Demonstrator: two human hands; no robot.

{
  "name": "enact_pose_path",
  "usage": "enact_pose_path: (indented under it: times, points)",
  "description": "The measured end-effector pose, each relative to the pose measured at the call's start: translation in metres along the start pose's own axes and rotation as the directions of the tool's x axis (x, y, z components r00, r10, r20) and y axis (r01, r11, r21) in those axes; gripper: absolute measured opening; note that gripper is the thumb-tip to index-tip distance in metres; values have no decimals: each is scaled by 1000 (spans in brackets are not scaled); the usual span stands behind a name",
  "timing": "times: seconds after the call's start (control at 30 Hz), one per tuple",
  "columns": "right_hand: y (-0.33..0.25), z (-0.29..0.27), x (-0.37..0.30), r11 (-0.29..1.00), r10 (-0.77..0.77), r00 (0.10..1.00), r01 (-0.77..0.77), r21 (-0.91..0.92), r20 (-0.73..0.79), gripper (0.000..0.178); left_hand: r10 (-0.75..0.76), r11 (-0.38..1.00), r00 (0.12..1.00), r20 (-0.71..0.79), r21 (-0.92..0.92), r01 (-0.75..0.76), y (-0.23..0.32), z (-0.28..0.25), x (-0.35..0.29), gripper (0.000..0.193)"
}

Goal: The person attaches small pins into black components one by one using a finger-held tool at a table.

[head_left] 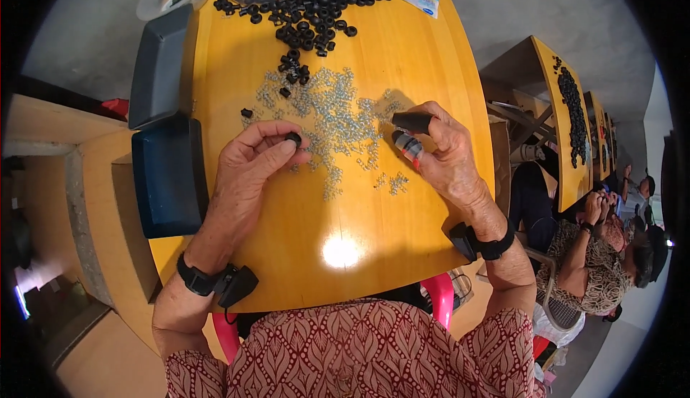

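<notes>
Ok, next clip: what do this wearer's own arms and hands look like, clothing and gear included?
Short sleeves in a dark red and beige leaf-like pattern. The left hand and right hand show no full gloves. Each wrist wears a black strap with a blocky black module; a thin dark cable seems to hang below the left one.

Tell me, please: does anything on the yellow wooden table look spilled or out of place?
One small, black, cylindrical part lies alone, left of the scattered small, shiny, translucent pieces, apart from the large heap of black, ring-shaped parts, so it looks stray. The loose spread could be deliberate.
</notes>
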State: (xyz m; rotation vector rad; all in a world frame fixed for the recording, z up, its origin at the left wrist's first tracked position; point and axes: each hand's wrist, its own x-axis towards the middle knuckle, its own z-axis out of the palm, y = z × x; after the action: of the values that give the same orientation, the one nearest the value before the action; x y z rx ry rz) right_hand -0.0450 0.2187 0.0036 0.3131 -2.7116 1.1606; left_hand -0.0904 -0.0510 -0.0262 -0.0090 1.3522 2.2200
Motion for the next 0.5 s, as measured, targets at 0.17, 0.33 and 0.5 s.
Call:
enact_pose_path:
  times: [0.17,0.33,0.5]
  points:
    - [-4,2,4,998,-21,1000,20,61,9,24,7,1000,1000,12,8,-7,-2,-4,-2,21]
    - [-7,7,4,991,88,996,-91,103,34,29,-8,1000,1000,15,-1,8,-1,-3,-5,22]
    - [-1,4,12,989,79,996,-83,125,35,25,-29,999,1000,-11,16,29,2,0,3,23]
